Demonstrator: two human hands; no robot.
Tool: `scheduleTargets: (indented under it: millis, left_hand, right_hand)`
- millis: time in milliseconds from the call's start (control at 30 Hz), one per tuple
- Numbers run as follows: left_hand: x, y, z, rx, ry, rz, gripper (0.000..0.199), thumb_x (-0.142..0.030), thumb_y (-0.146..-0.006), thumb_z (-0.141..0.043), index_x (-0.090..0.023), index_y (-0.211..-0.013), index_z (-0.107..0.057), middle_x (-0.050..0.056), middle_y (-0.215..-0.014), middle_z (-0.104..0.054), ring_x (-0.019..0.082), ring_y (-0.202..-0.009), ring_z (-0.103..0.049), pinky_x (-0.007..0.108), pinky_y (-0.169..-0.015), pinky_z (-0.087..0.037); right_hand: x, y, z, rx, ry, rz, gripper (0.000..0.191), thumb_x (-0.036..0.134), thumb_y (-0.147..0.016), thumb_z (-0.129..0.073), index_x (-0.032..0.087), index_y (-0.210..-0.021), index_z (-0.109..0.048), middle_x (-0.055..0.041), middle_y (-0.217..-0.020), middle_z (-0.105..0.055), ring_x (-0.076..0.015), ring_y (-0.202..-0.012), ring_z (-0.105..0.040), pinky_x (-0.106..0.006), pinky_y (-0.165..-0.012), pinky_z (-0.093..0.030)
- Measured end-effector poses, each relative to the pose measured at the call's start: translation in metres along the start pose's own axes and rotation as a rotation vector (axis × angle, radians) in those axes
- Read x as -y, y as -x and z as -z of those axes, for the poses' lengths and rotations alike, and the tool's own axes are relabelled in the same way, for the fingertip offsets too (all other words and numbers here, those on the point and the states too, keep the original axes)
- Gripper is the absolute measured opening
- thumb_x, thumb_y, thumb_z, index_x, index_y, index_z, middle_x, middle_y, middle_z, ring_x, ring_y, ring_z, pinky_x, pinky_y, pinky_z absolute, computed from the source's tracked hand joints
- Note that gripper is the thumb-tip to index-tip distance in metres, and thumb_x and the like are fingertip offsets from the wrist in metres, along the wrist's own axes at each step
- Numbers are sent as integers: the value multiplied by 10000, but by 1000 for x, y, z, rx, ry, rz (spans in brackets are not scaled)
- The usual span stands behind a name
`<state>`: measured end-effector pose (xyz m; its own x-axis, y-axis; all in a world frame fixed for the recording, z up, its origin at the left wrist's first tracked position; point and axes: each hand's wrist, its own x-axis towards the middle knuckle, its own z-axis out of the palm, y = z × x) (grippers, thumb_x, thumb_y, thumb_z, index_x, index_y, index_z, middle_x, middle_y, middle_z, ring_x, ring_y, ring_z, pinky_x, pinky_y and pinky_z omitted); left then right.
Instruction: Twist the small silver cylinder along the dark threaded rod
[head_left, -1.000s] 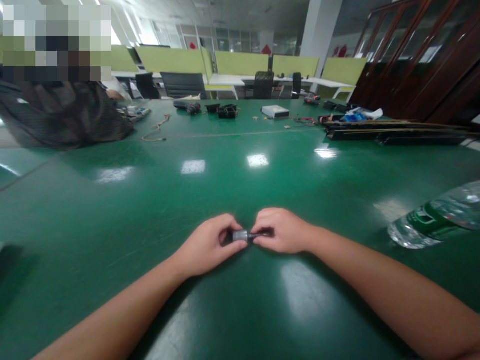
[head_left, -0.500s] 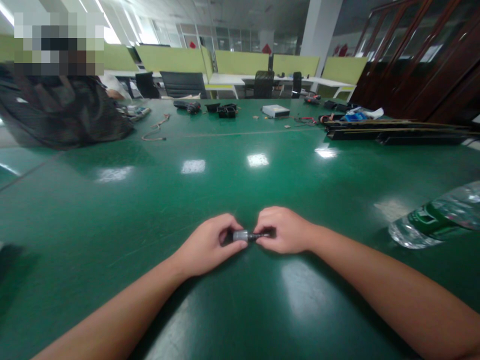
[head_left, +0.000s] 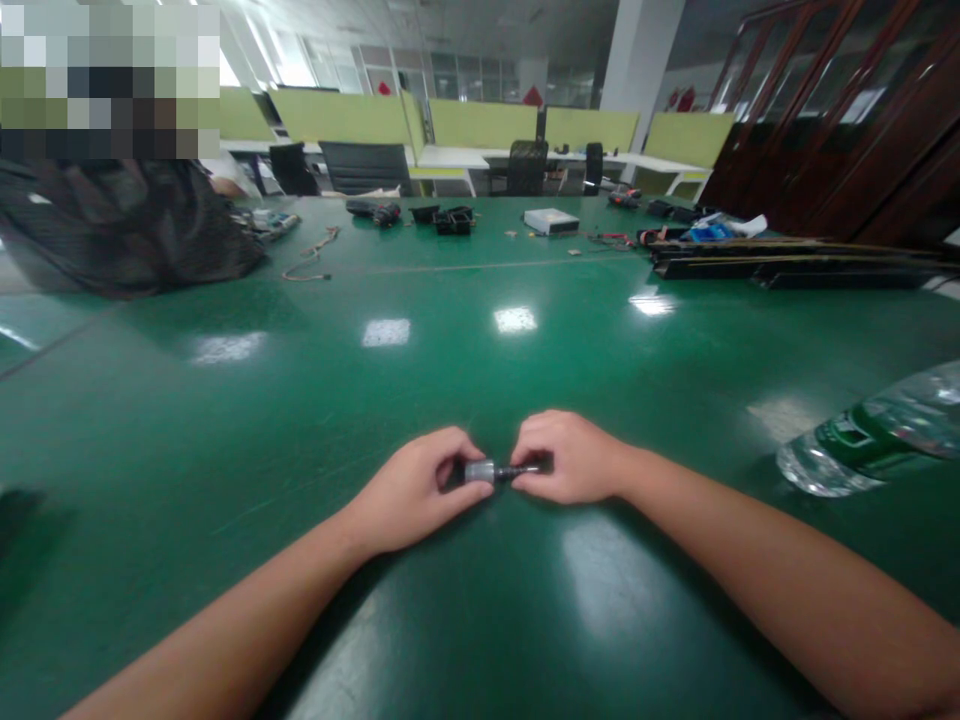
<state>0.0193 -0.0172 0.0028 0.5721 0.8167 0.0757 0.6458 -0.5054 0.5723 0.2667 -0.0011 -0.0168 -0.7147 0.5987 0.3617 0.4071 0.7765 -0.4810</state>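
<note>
Low in the middle of the head view, a small silver-grey cylinder (head_left: 480, 471) with a thin dark shaft (head_left: 504, 473) lies level just over the green table (head_left: 450, 370). My left hand (head_left: 420, 488) is closed round the cylinder, thumb below and fingers above. From the other side, my right hand (head_left: 562, 458) pinches the shaft between thumb and fingertips. A thin tip of it shows under the curled right fingers. What exact kind of part this is, I cannot make out.
A clear bottle with a green label (head_left: 862, 440) lies on its side at right. Black rails (head_left: 795, 265) are stacked at the far right. Farther back are a drill-like tool (head_left: 373, 212), black parts (head_left: 454, 221), a silver box (head_left: 551, 221) and a cable (head_left: 307, 262). A dark bag (head_left: 142, 225) stands at left.
My right hand has shifted very slightly up, and a little more of the dark shaft shows between the hands. My left hand has hardly moved.
</note>
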Motion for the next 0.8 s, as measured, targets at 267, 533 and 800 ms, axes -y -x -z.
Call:
scheduleTargets:
  millis: [267,533,800]
  left_hand:
    - [0,0,0,5,-5,-2,274,-446,-859,-648,-185,-937,-664,-21,-703,-537,143,-623,-492,246,-579,-349]
    - [1,1,0,3,-25,-13,295,-475,-874,-630,-189,-943,-659,-17,-707,-536,145,-628,-493,248,-591,-364]
    - [1,1,-1,-16,-27,-9,269,-450,-863,-643,-187,-916,-653,-14,-717,-553,149,-641,-506,250,-587,-356]
  right_hand:
    - [-5,1,9,46,-24,-28,62,207,-737,-713,167,-751,-668,-8,-730,-651,-134,-691,-580,-257,-685,-441]
    - [-22,6,31,209,-87,-180,66,166,-692,-709,157,-724,-653,17,-688,-622,-105,-612,-560,-217,-585,-421]
    - [-6,0,11,99,-73,-158,97,243,-752,-740,158,-769,-698,-5,-736,-660,-120,-668,-584,-240,-646,-432]
